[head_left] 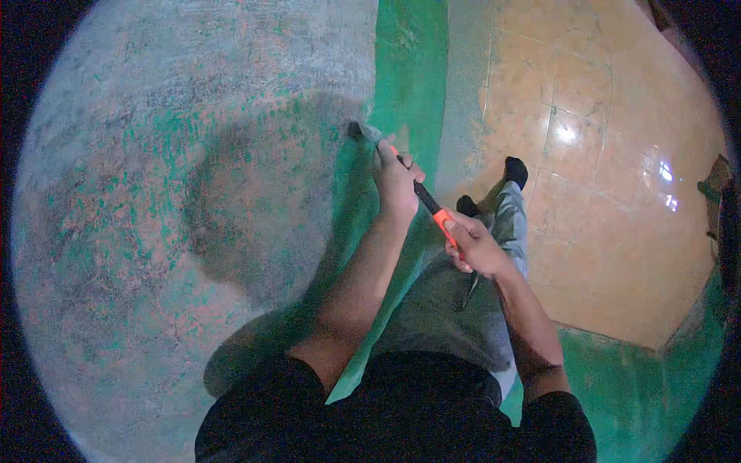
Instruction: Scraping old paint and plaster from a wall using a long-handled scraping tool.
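"Looked through the head view; found the left hand (395,179) doing what?"

"Saw it wrapped round the front of the scraper (427,197), just behind the blade (370,133); judged that grip clamped on the black-and-orange handle (441,218)."

"And the right hand (478,248)?"

"Saw that grip clamped too, on the rear of the same handle, lower down and farther right."

"Placed the scraper where, exactly?"

"Traced it slanting from the right hand up and leftward to the wall (255,46), with the blade just beside the border between the rough, patchy part and a solid green band (410,69). Could not tell whether touching."

"Noticed anything else on the wall?"

"Spotted flecks (170,177) of green and pink over grey, and a broad dark shadow (255,201) left of the hands."

"And toward the right?"

"Saw a tan tiled floor (579,255) with bright glare (566,132), and two dark-covered feet (515,172) near its left edge. Lower down, made out grey trousers (432,312) and a black shirt (417,401)."
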The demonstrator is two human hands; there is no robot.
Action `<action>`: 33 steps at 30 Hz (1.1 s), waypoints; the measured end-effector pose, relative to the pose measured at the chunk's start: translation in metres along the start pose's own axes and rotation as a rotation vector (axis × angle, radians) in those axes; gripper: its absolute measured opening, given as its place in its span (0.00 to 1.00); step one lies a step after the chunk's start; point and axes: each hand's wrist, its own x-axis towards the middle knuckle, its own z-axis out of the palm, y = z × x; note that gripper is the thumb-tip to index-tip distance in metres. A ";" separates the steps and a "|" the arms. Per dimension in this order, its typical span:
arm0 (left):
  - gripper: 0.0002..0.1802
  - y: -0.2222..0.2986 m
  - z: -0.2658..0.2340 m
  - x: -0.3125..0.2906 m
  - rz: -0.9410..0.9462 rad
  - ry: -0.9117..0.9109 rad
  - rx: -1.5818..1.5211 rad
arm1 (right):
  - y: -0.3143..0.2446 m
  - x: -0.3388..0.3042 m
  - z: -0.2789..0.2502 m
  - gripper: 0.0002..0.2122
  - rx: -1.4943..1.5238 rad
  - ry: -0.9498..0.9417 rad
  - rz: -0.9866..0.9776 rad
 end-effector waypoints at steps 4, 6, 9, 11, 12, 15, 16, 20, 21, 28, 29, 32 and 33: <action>0.24 -0.009 -0.019 0.007 0.057 -0.038 -0.061 | 0.011 0.003 0.013 0.21 -0.126 0.045 -0.056; 0.24 -0.006 -0.023 0.004 0.009 -0.069 -0.012 | 0.019 0.002 0.023 0.22 -0.094 0.100 -0.110; 0.24 -0.006 -0.020 0.003 0.000 -0.064 -0.033 | 0.018 0.003 0.023 0.21 -0.054 0.134 -0.047; 0.24 -0.008 -0.018 0.004 0.019 -0.057 -0.036 | 0.026 0.008 0.019 0.21 -0.155 0.189 -0.163; 0.24 -0.008 -0.016 0.003 0.021 -0.020 -0.030 | 0.029 0.010 0.017 0.20 -0.259 0.247 -0.281; 0.23 -0.003 -0.011 -0.002 0.030 0.018 -0.034 | 0.035 0.005 0.025 0.19 -0.422 0.416 -0.376; 0.22 -0.001 -0.011 -0.004 0.037 0.019 -0.042 | 0.033 0.006 0.028 0.19 -0.425 0.415 -0.376; 0.22 -0.002 -0.013 -0.002 0.065 -0.046 -0.030 | 0.035 0.011 0.022 0.18 -0.501 0.450 -0.353; 0.22 -0.004 -0.013 -0.004 0.053 -0.047 -0.056 | 0.035 0.013 0.018 0.18 -0.483 0.431 -0.391; 0.22 -0.004 -0.011 0.006 0.041 -0.098 -0.105 | 0.029 0.015 0.014 0.18 -0.469 0.426 -0.476; 0.22 -0.004 -0.010 0.005 0.040 -0.096 -0.105 | 0.023 0.013 0.012 0.18 -0.468 0.407 -0.392; 0.22 -0.004 -0.013 0.000 0.035 -0.058 -0.082 | 0.033 0.009 0.012 0.18 -0.460 0.389 -0.341; 0.22 -0.005 -0.015 -0.003 0.026 -0.069 -0.087 | 0.036 0.009 0.014 0.18 -0.452 0.391 -0.377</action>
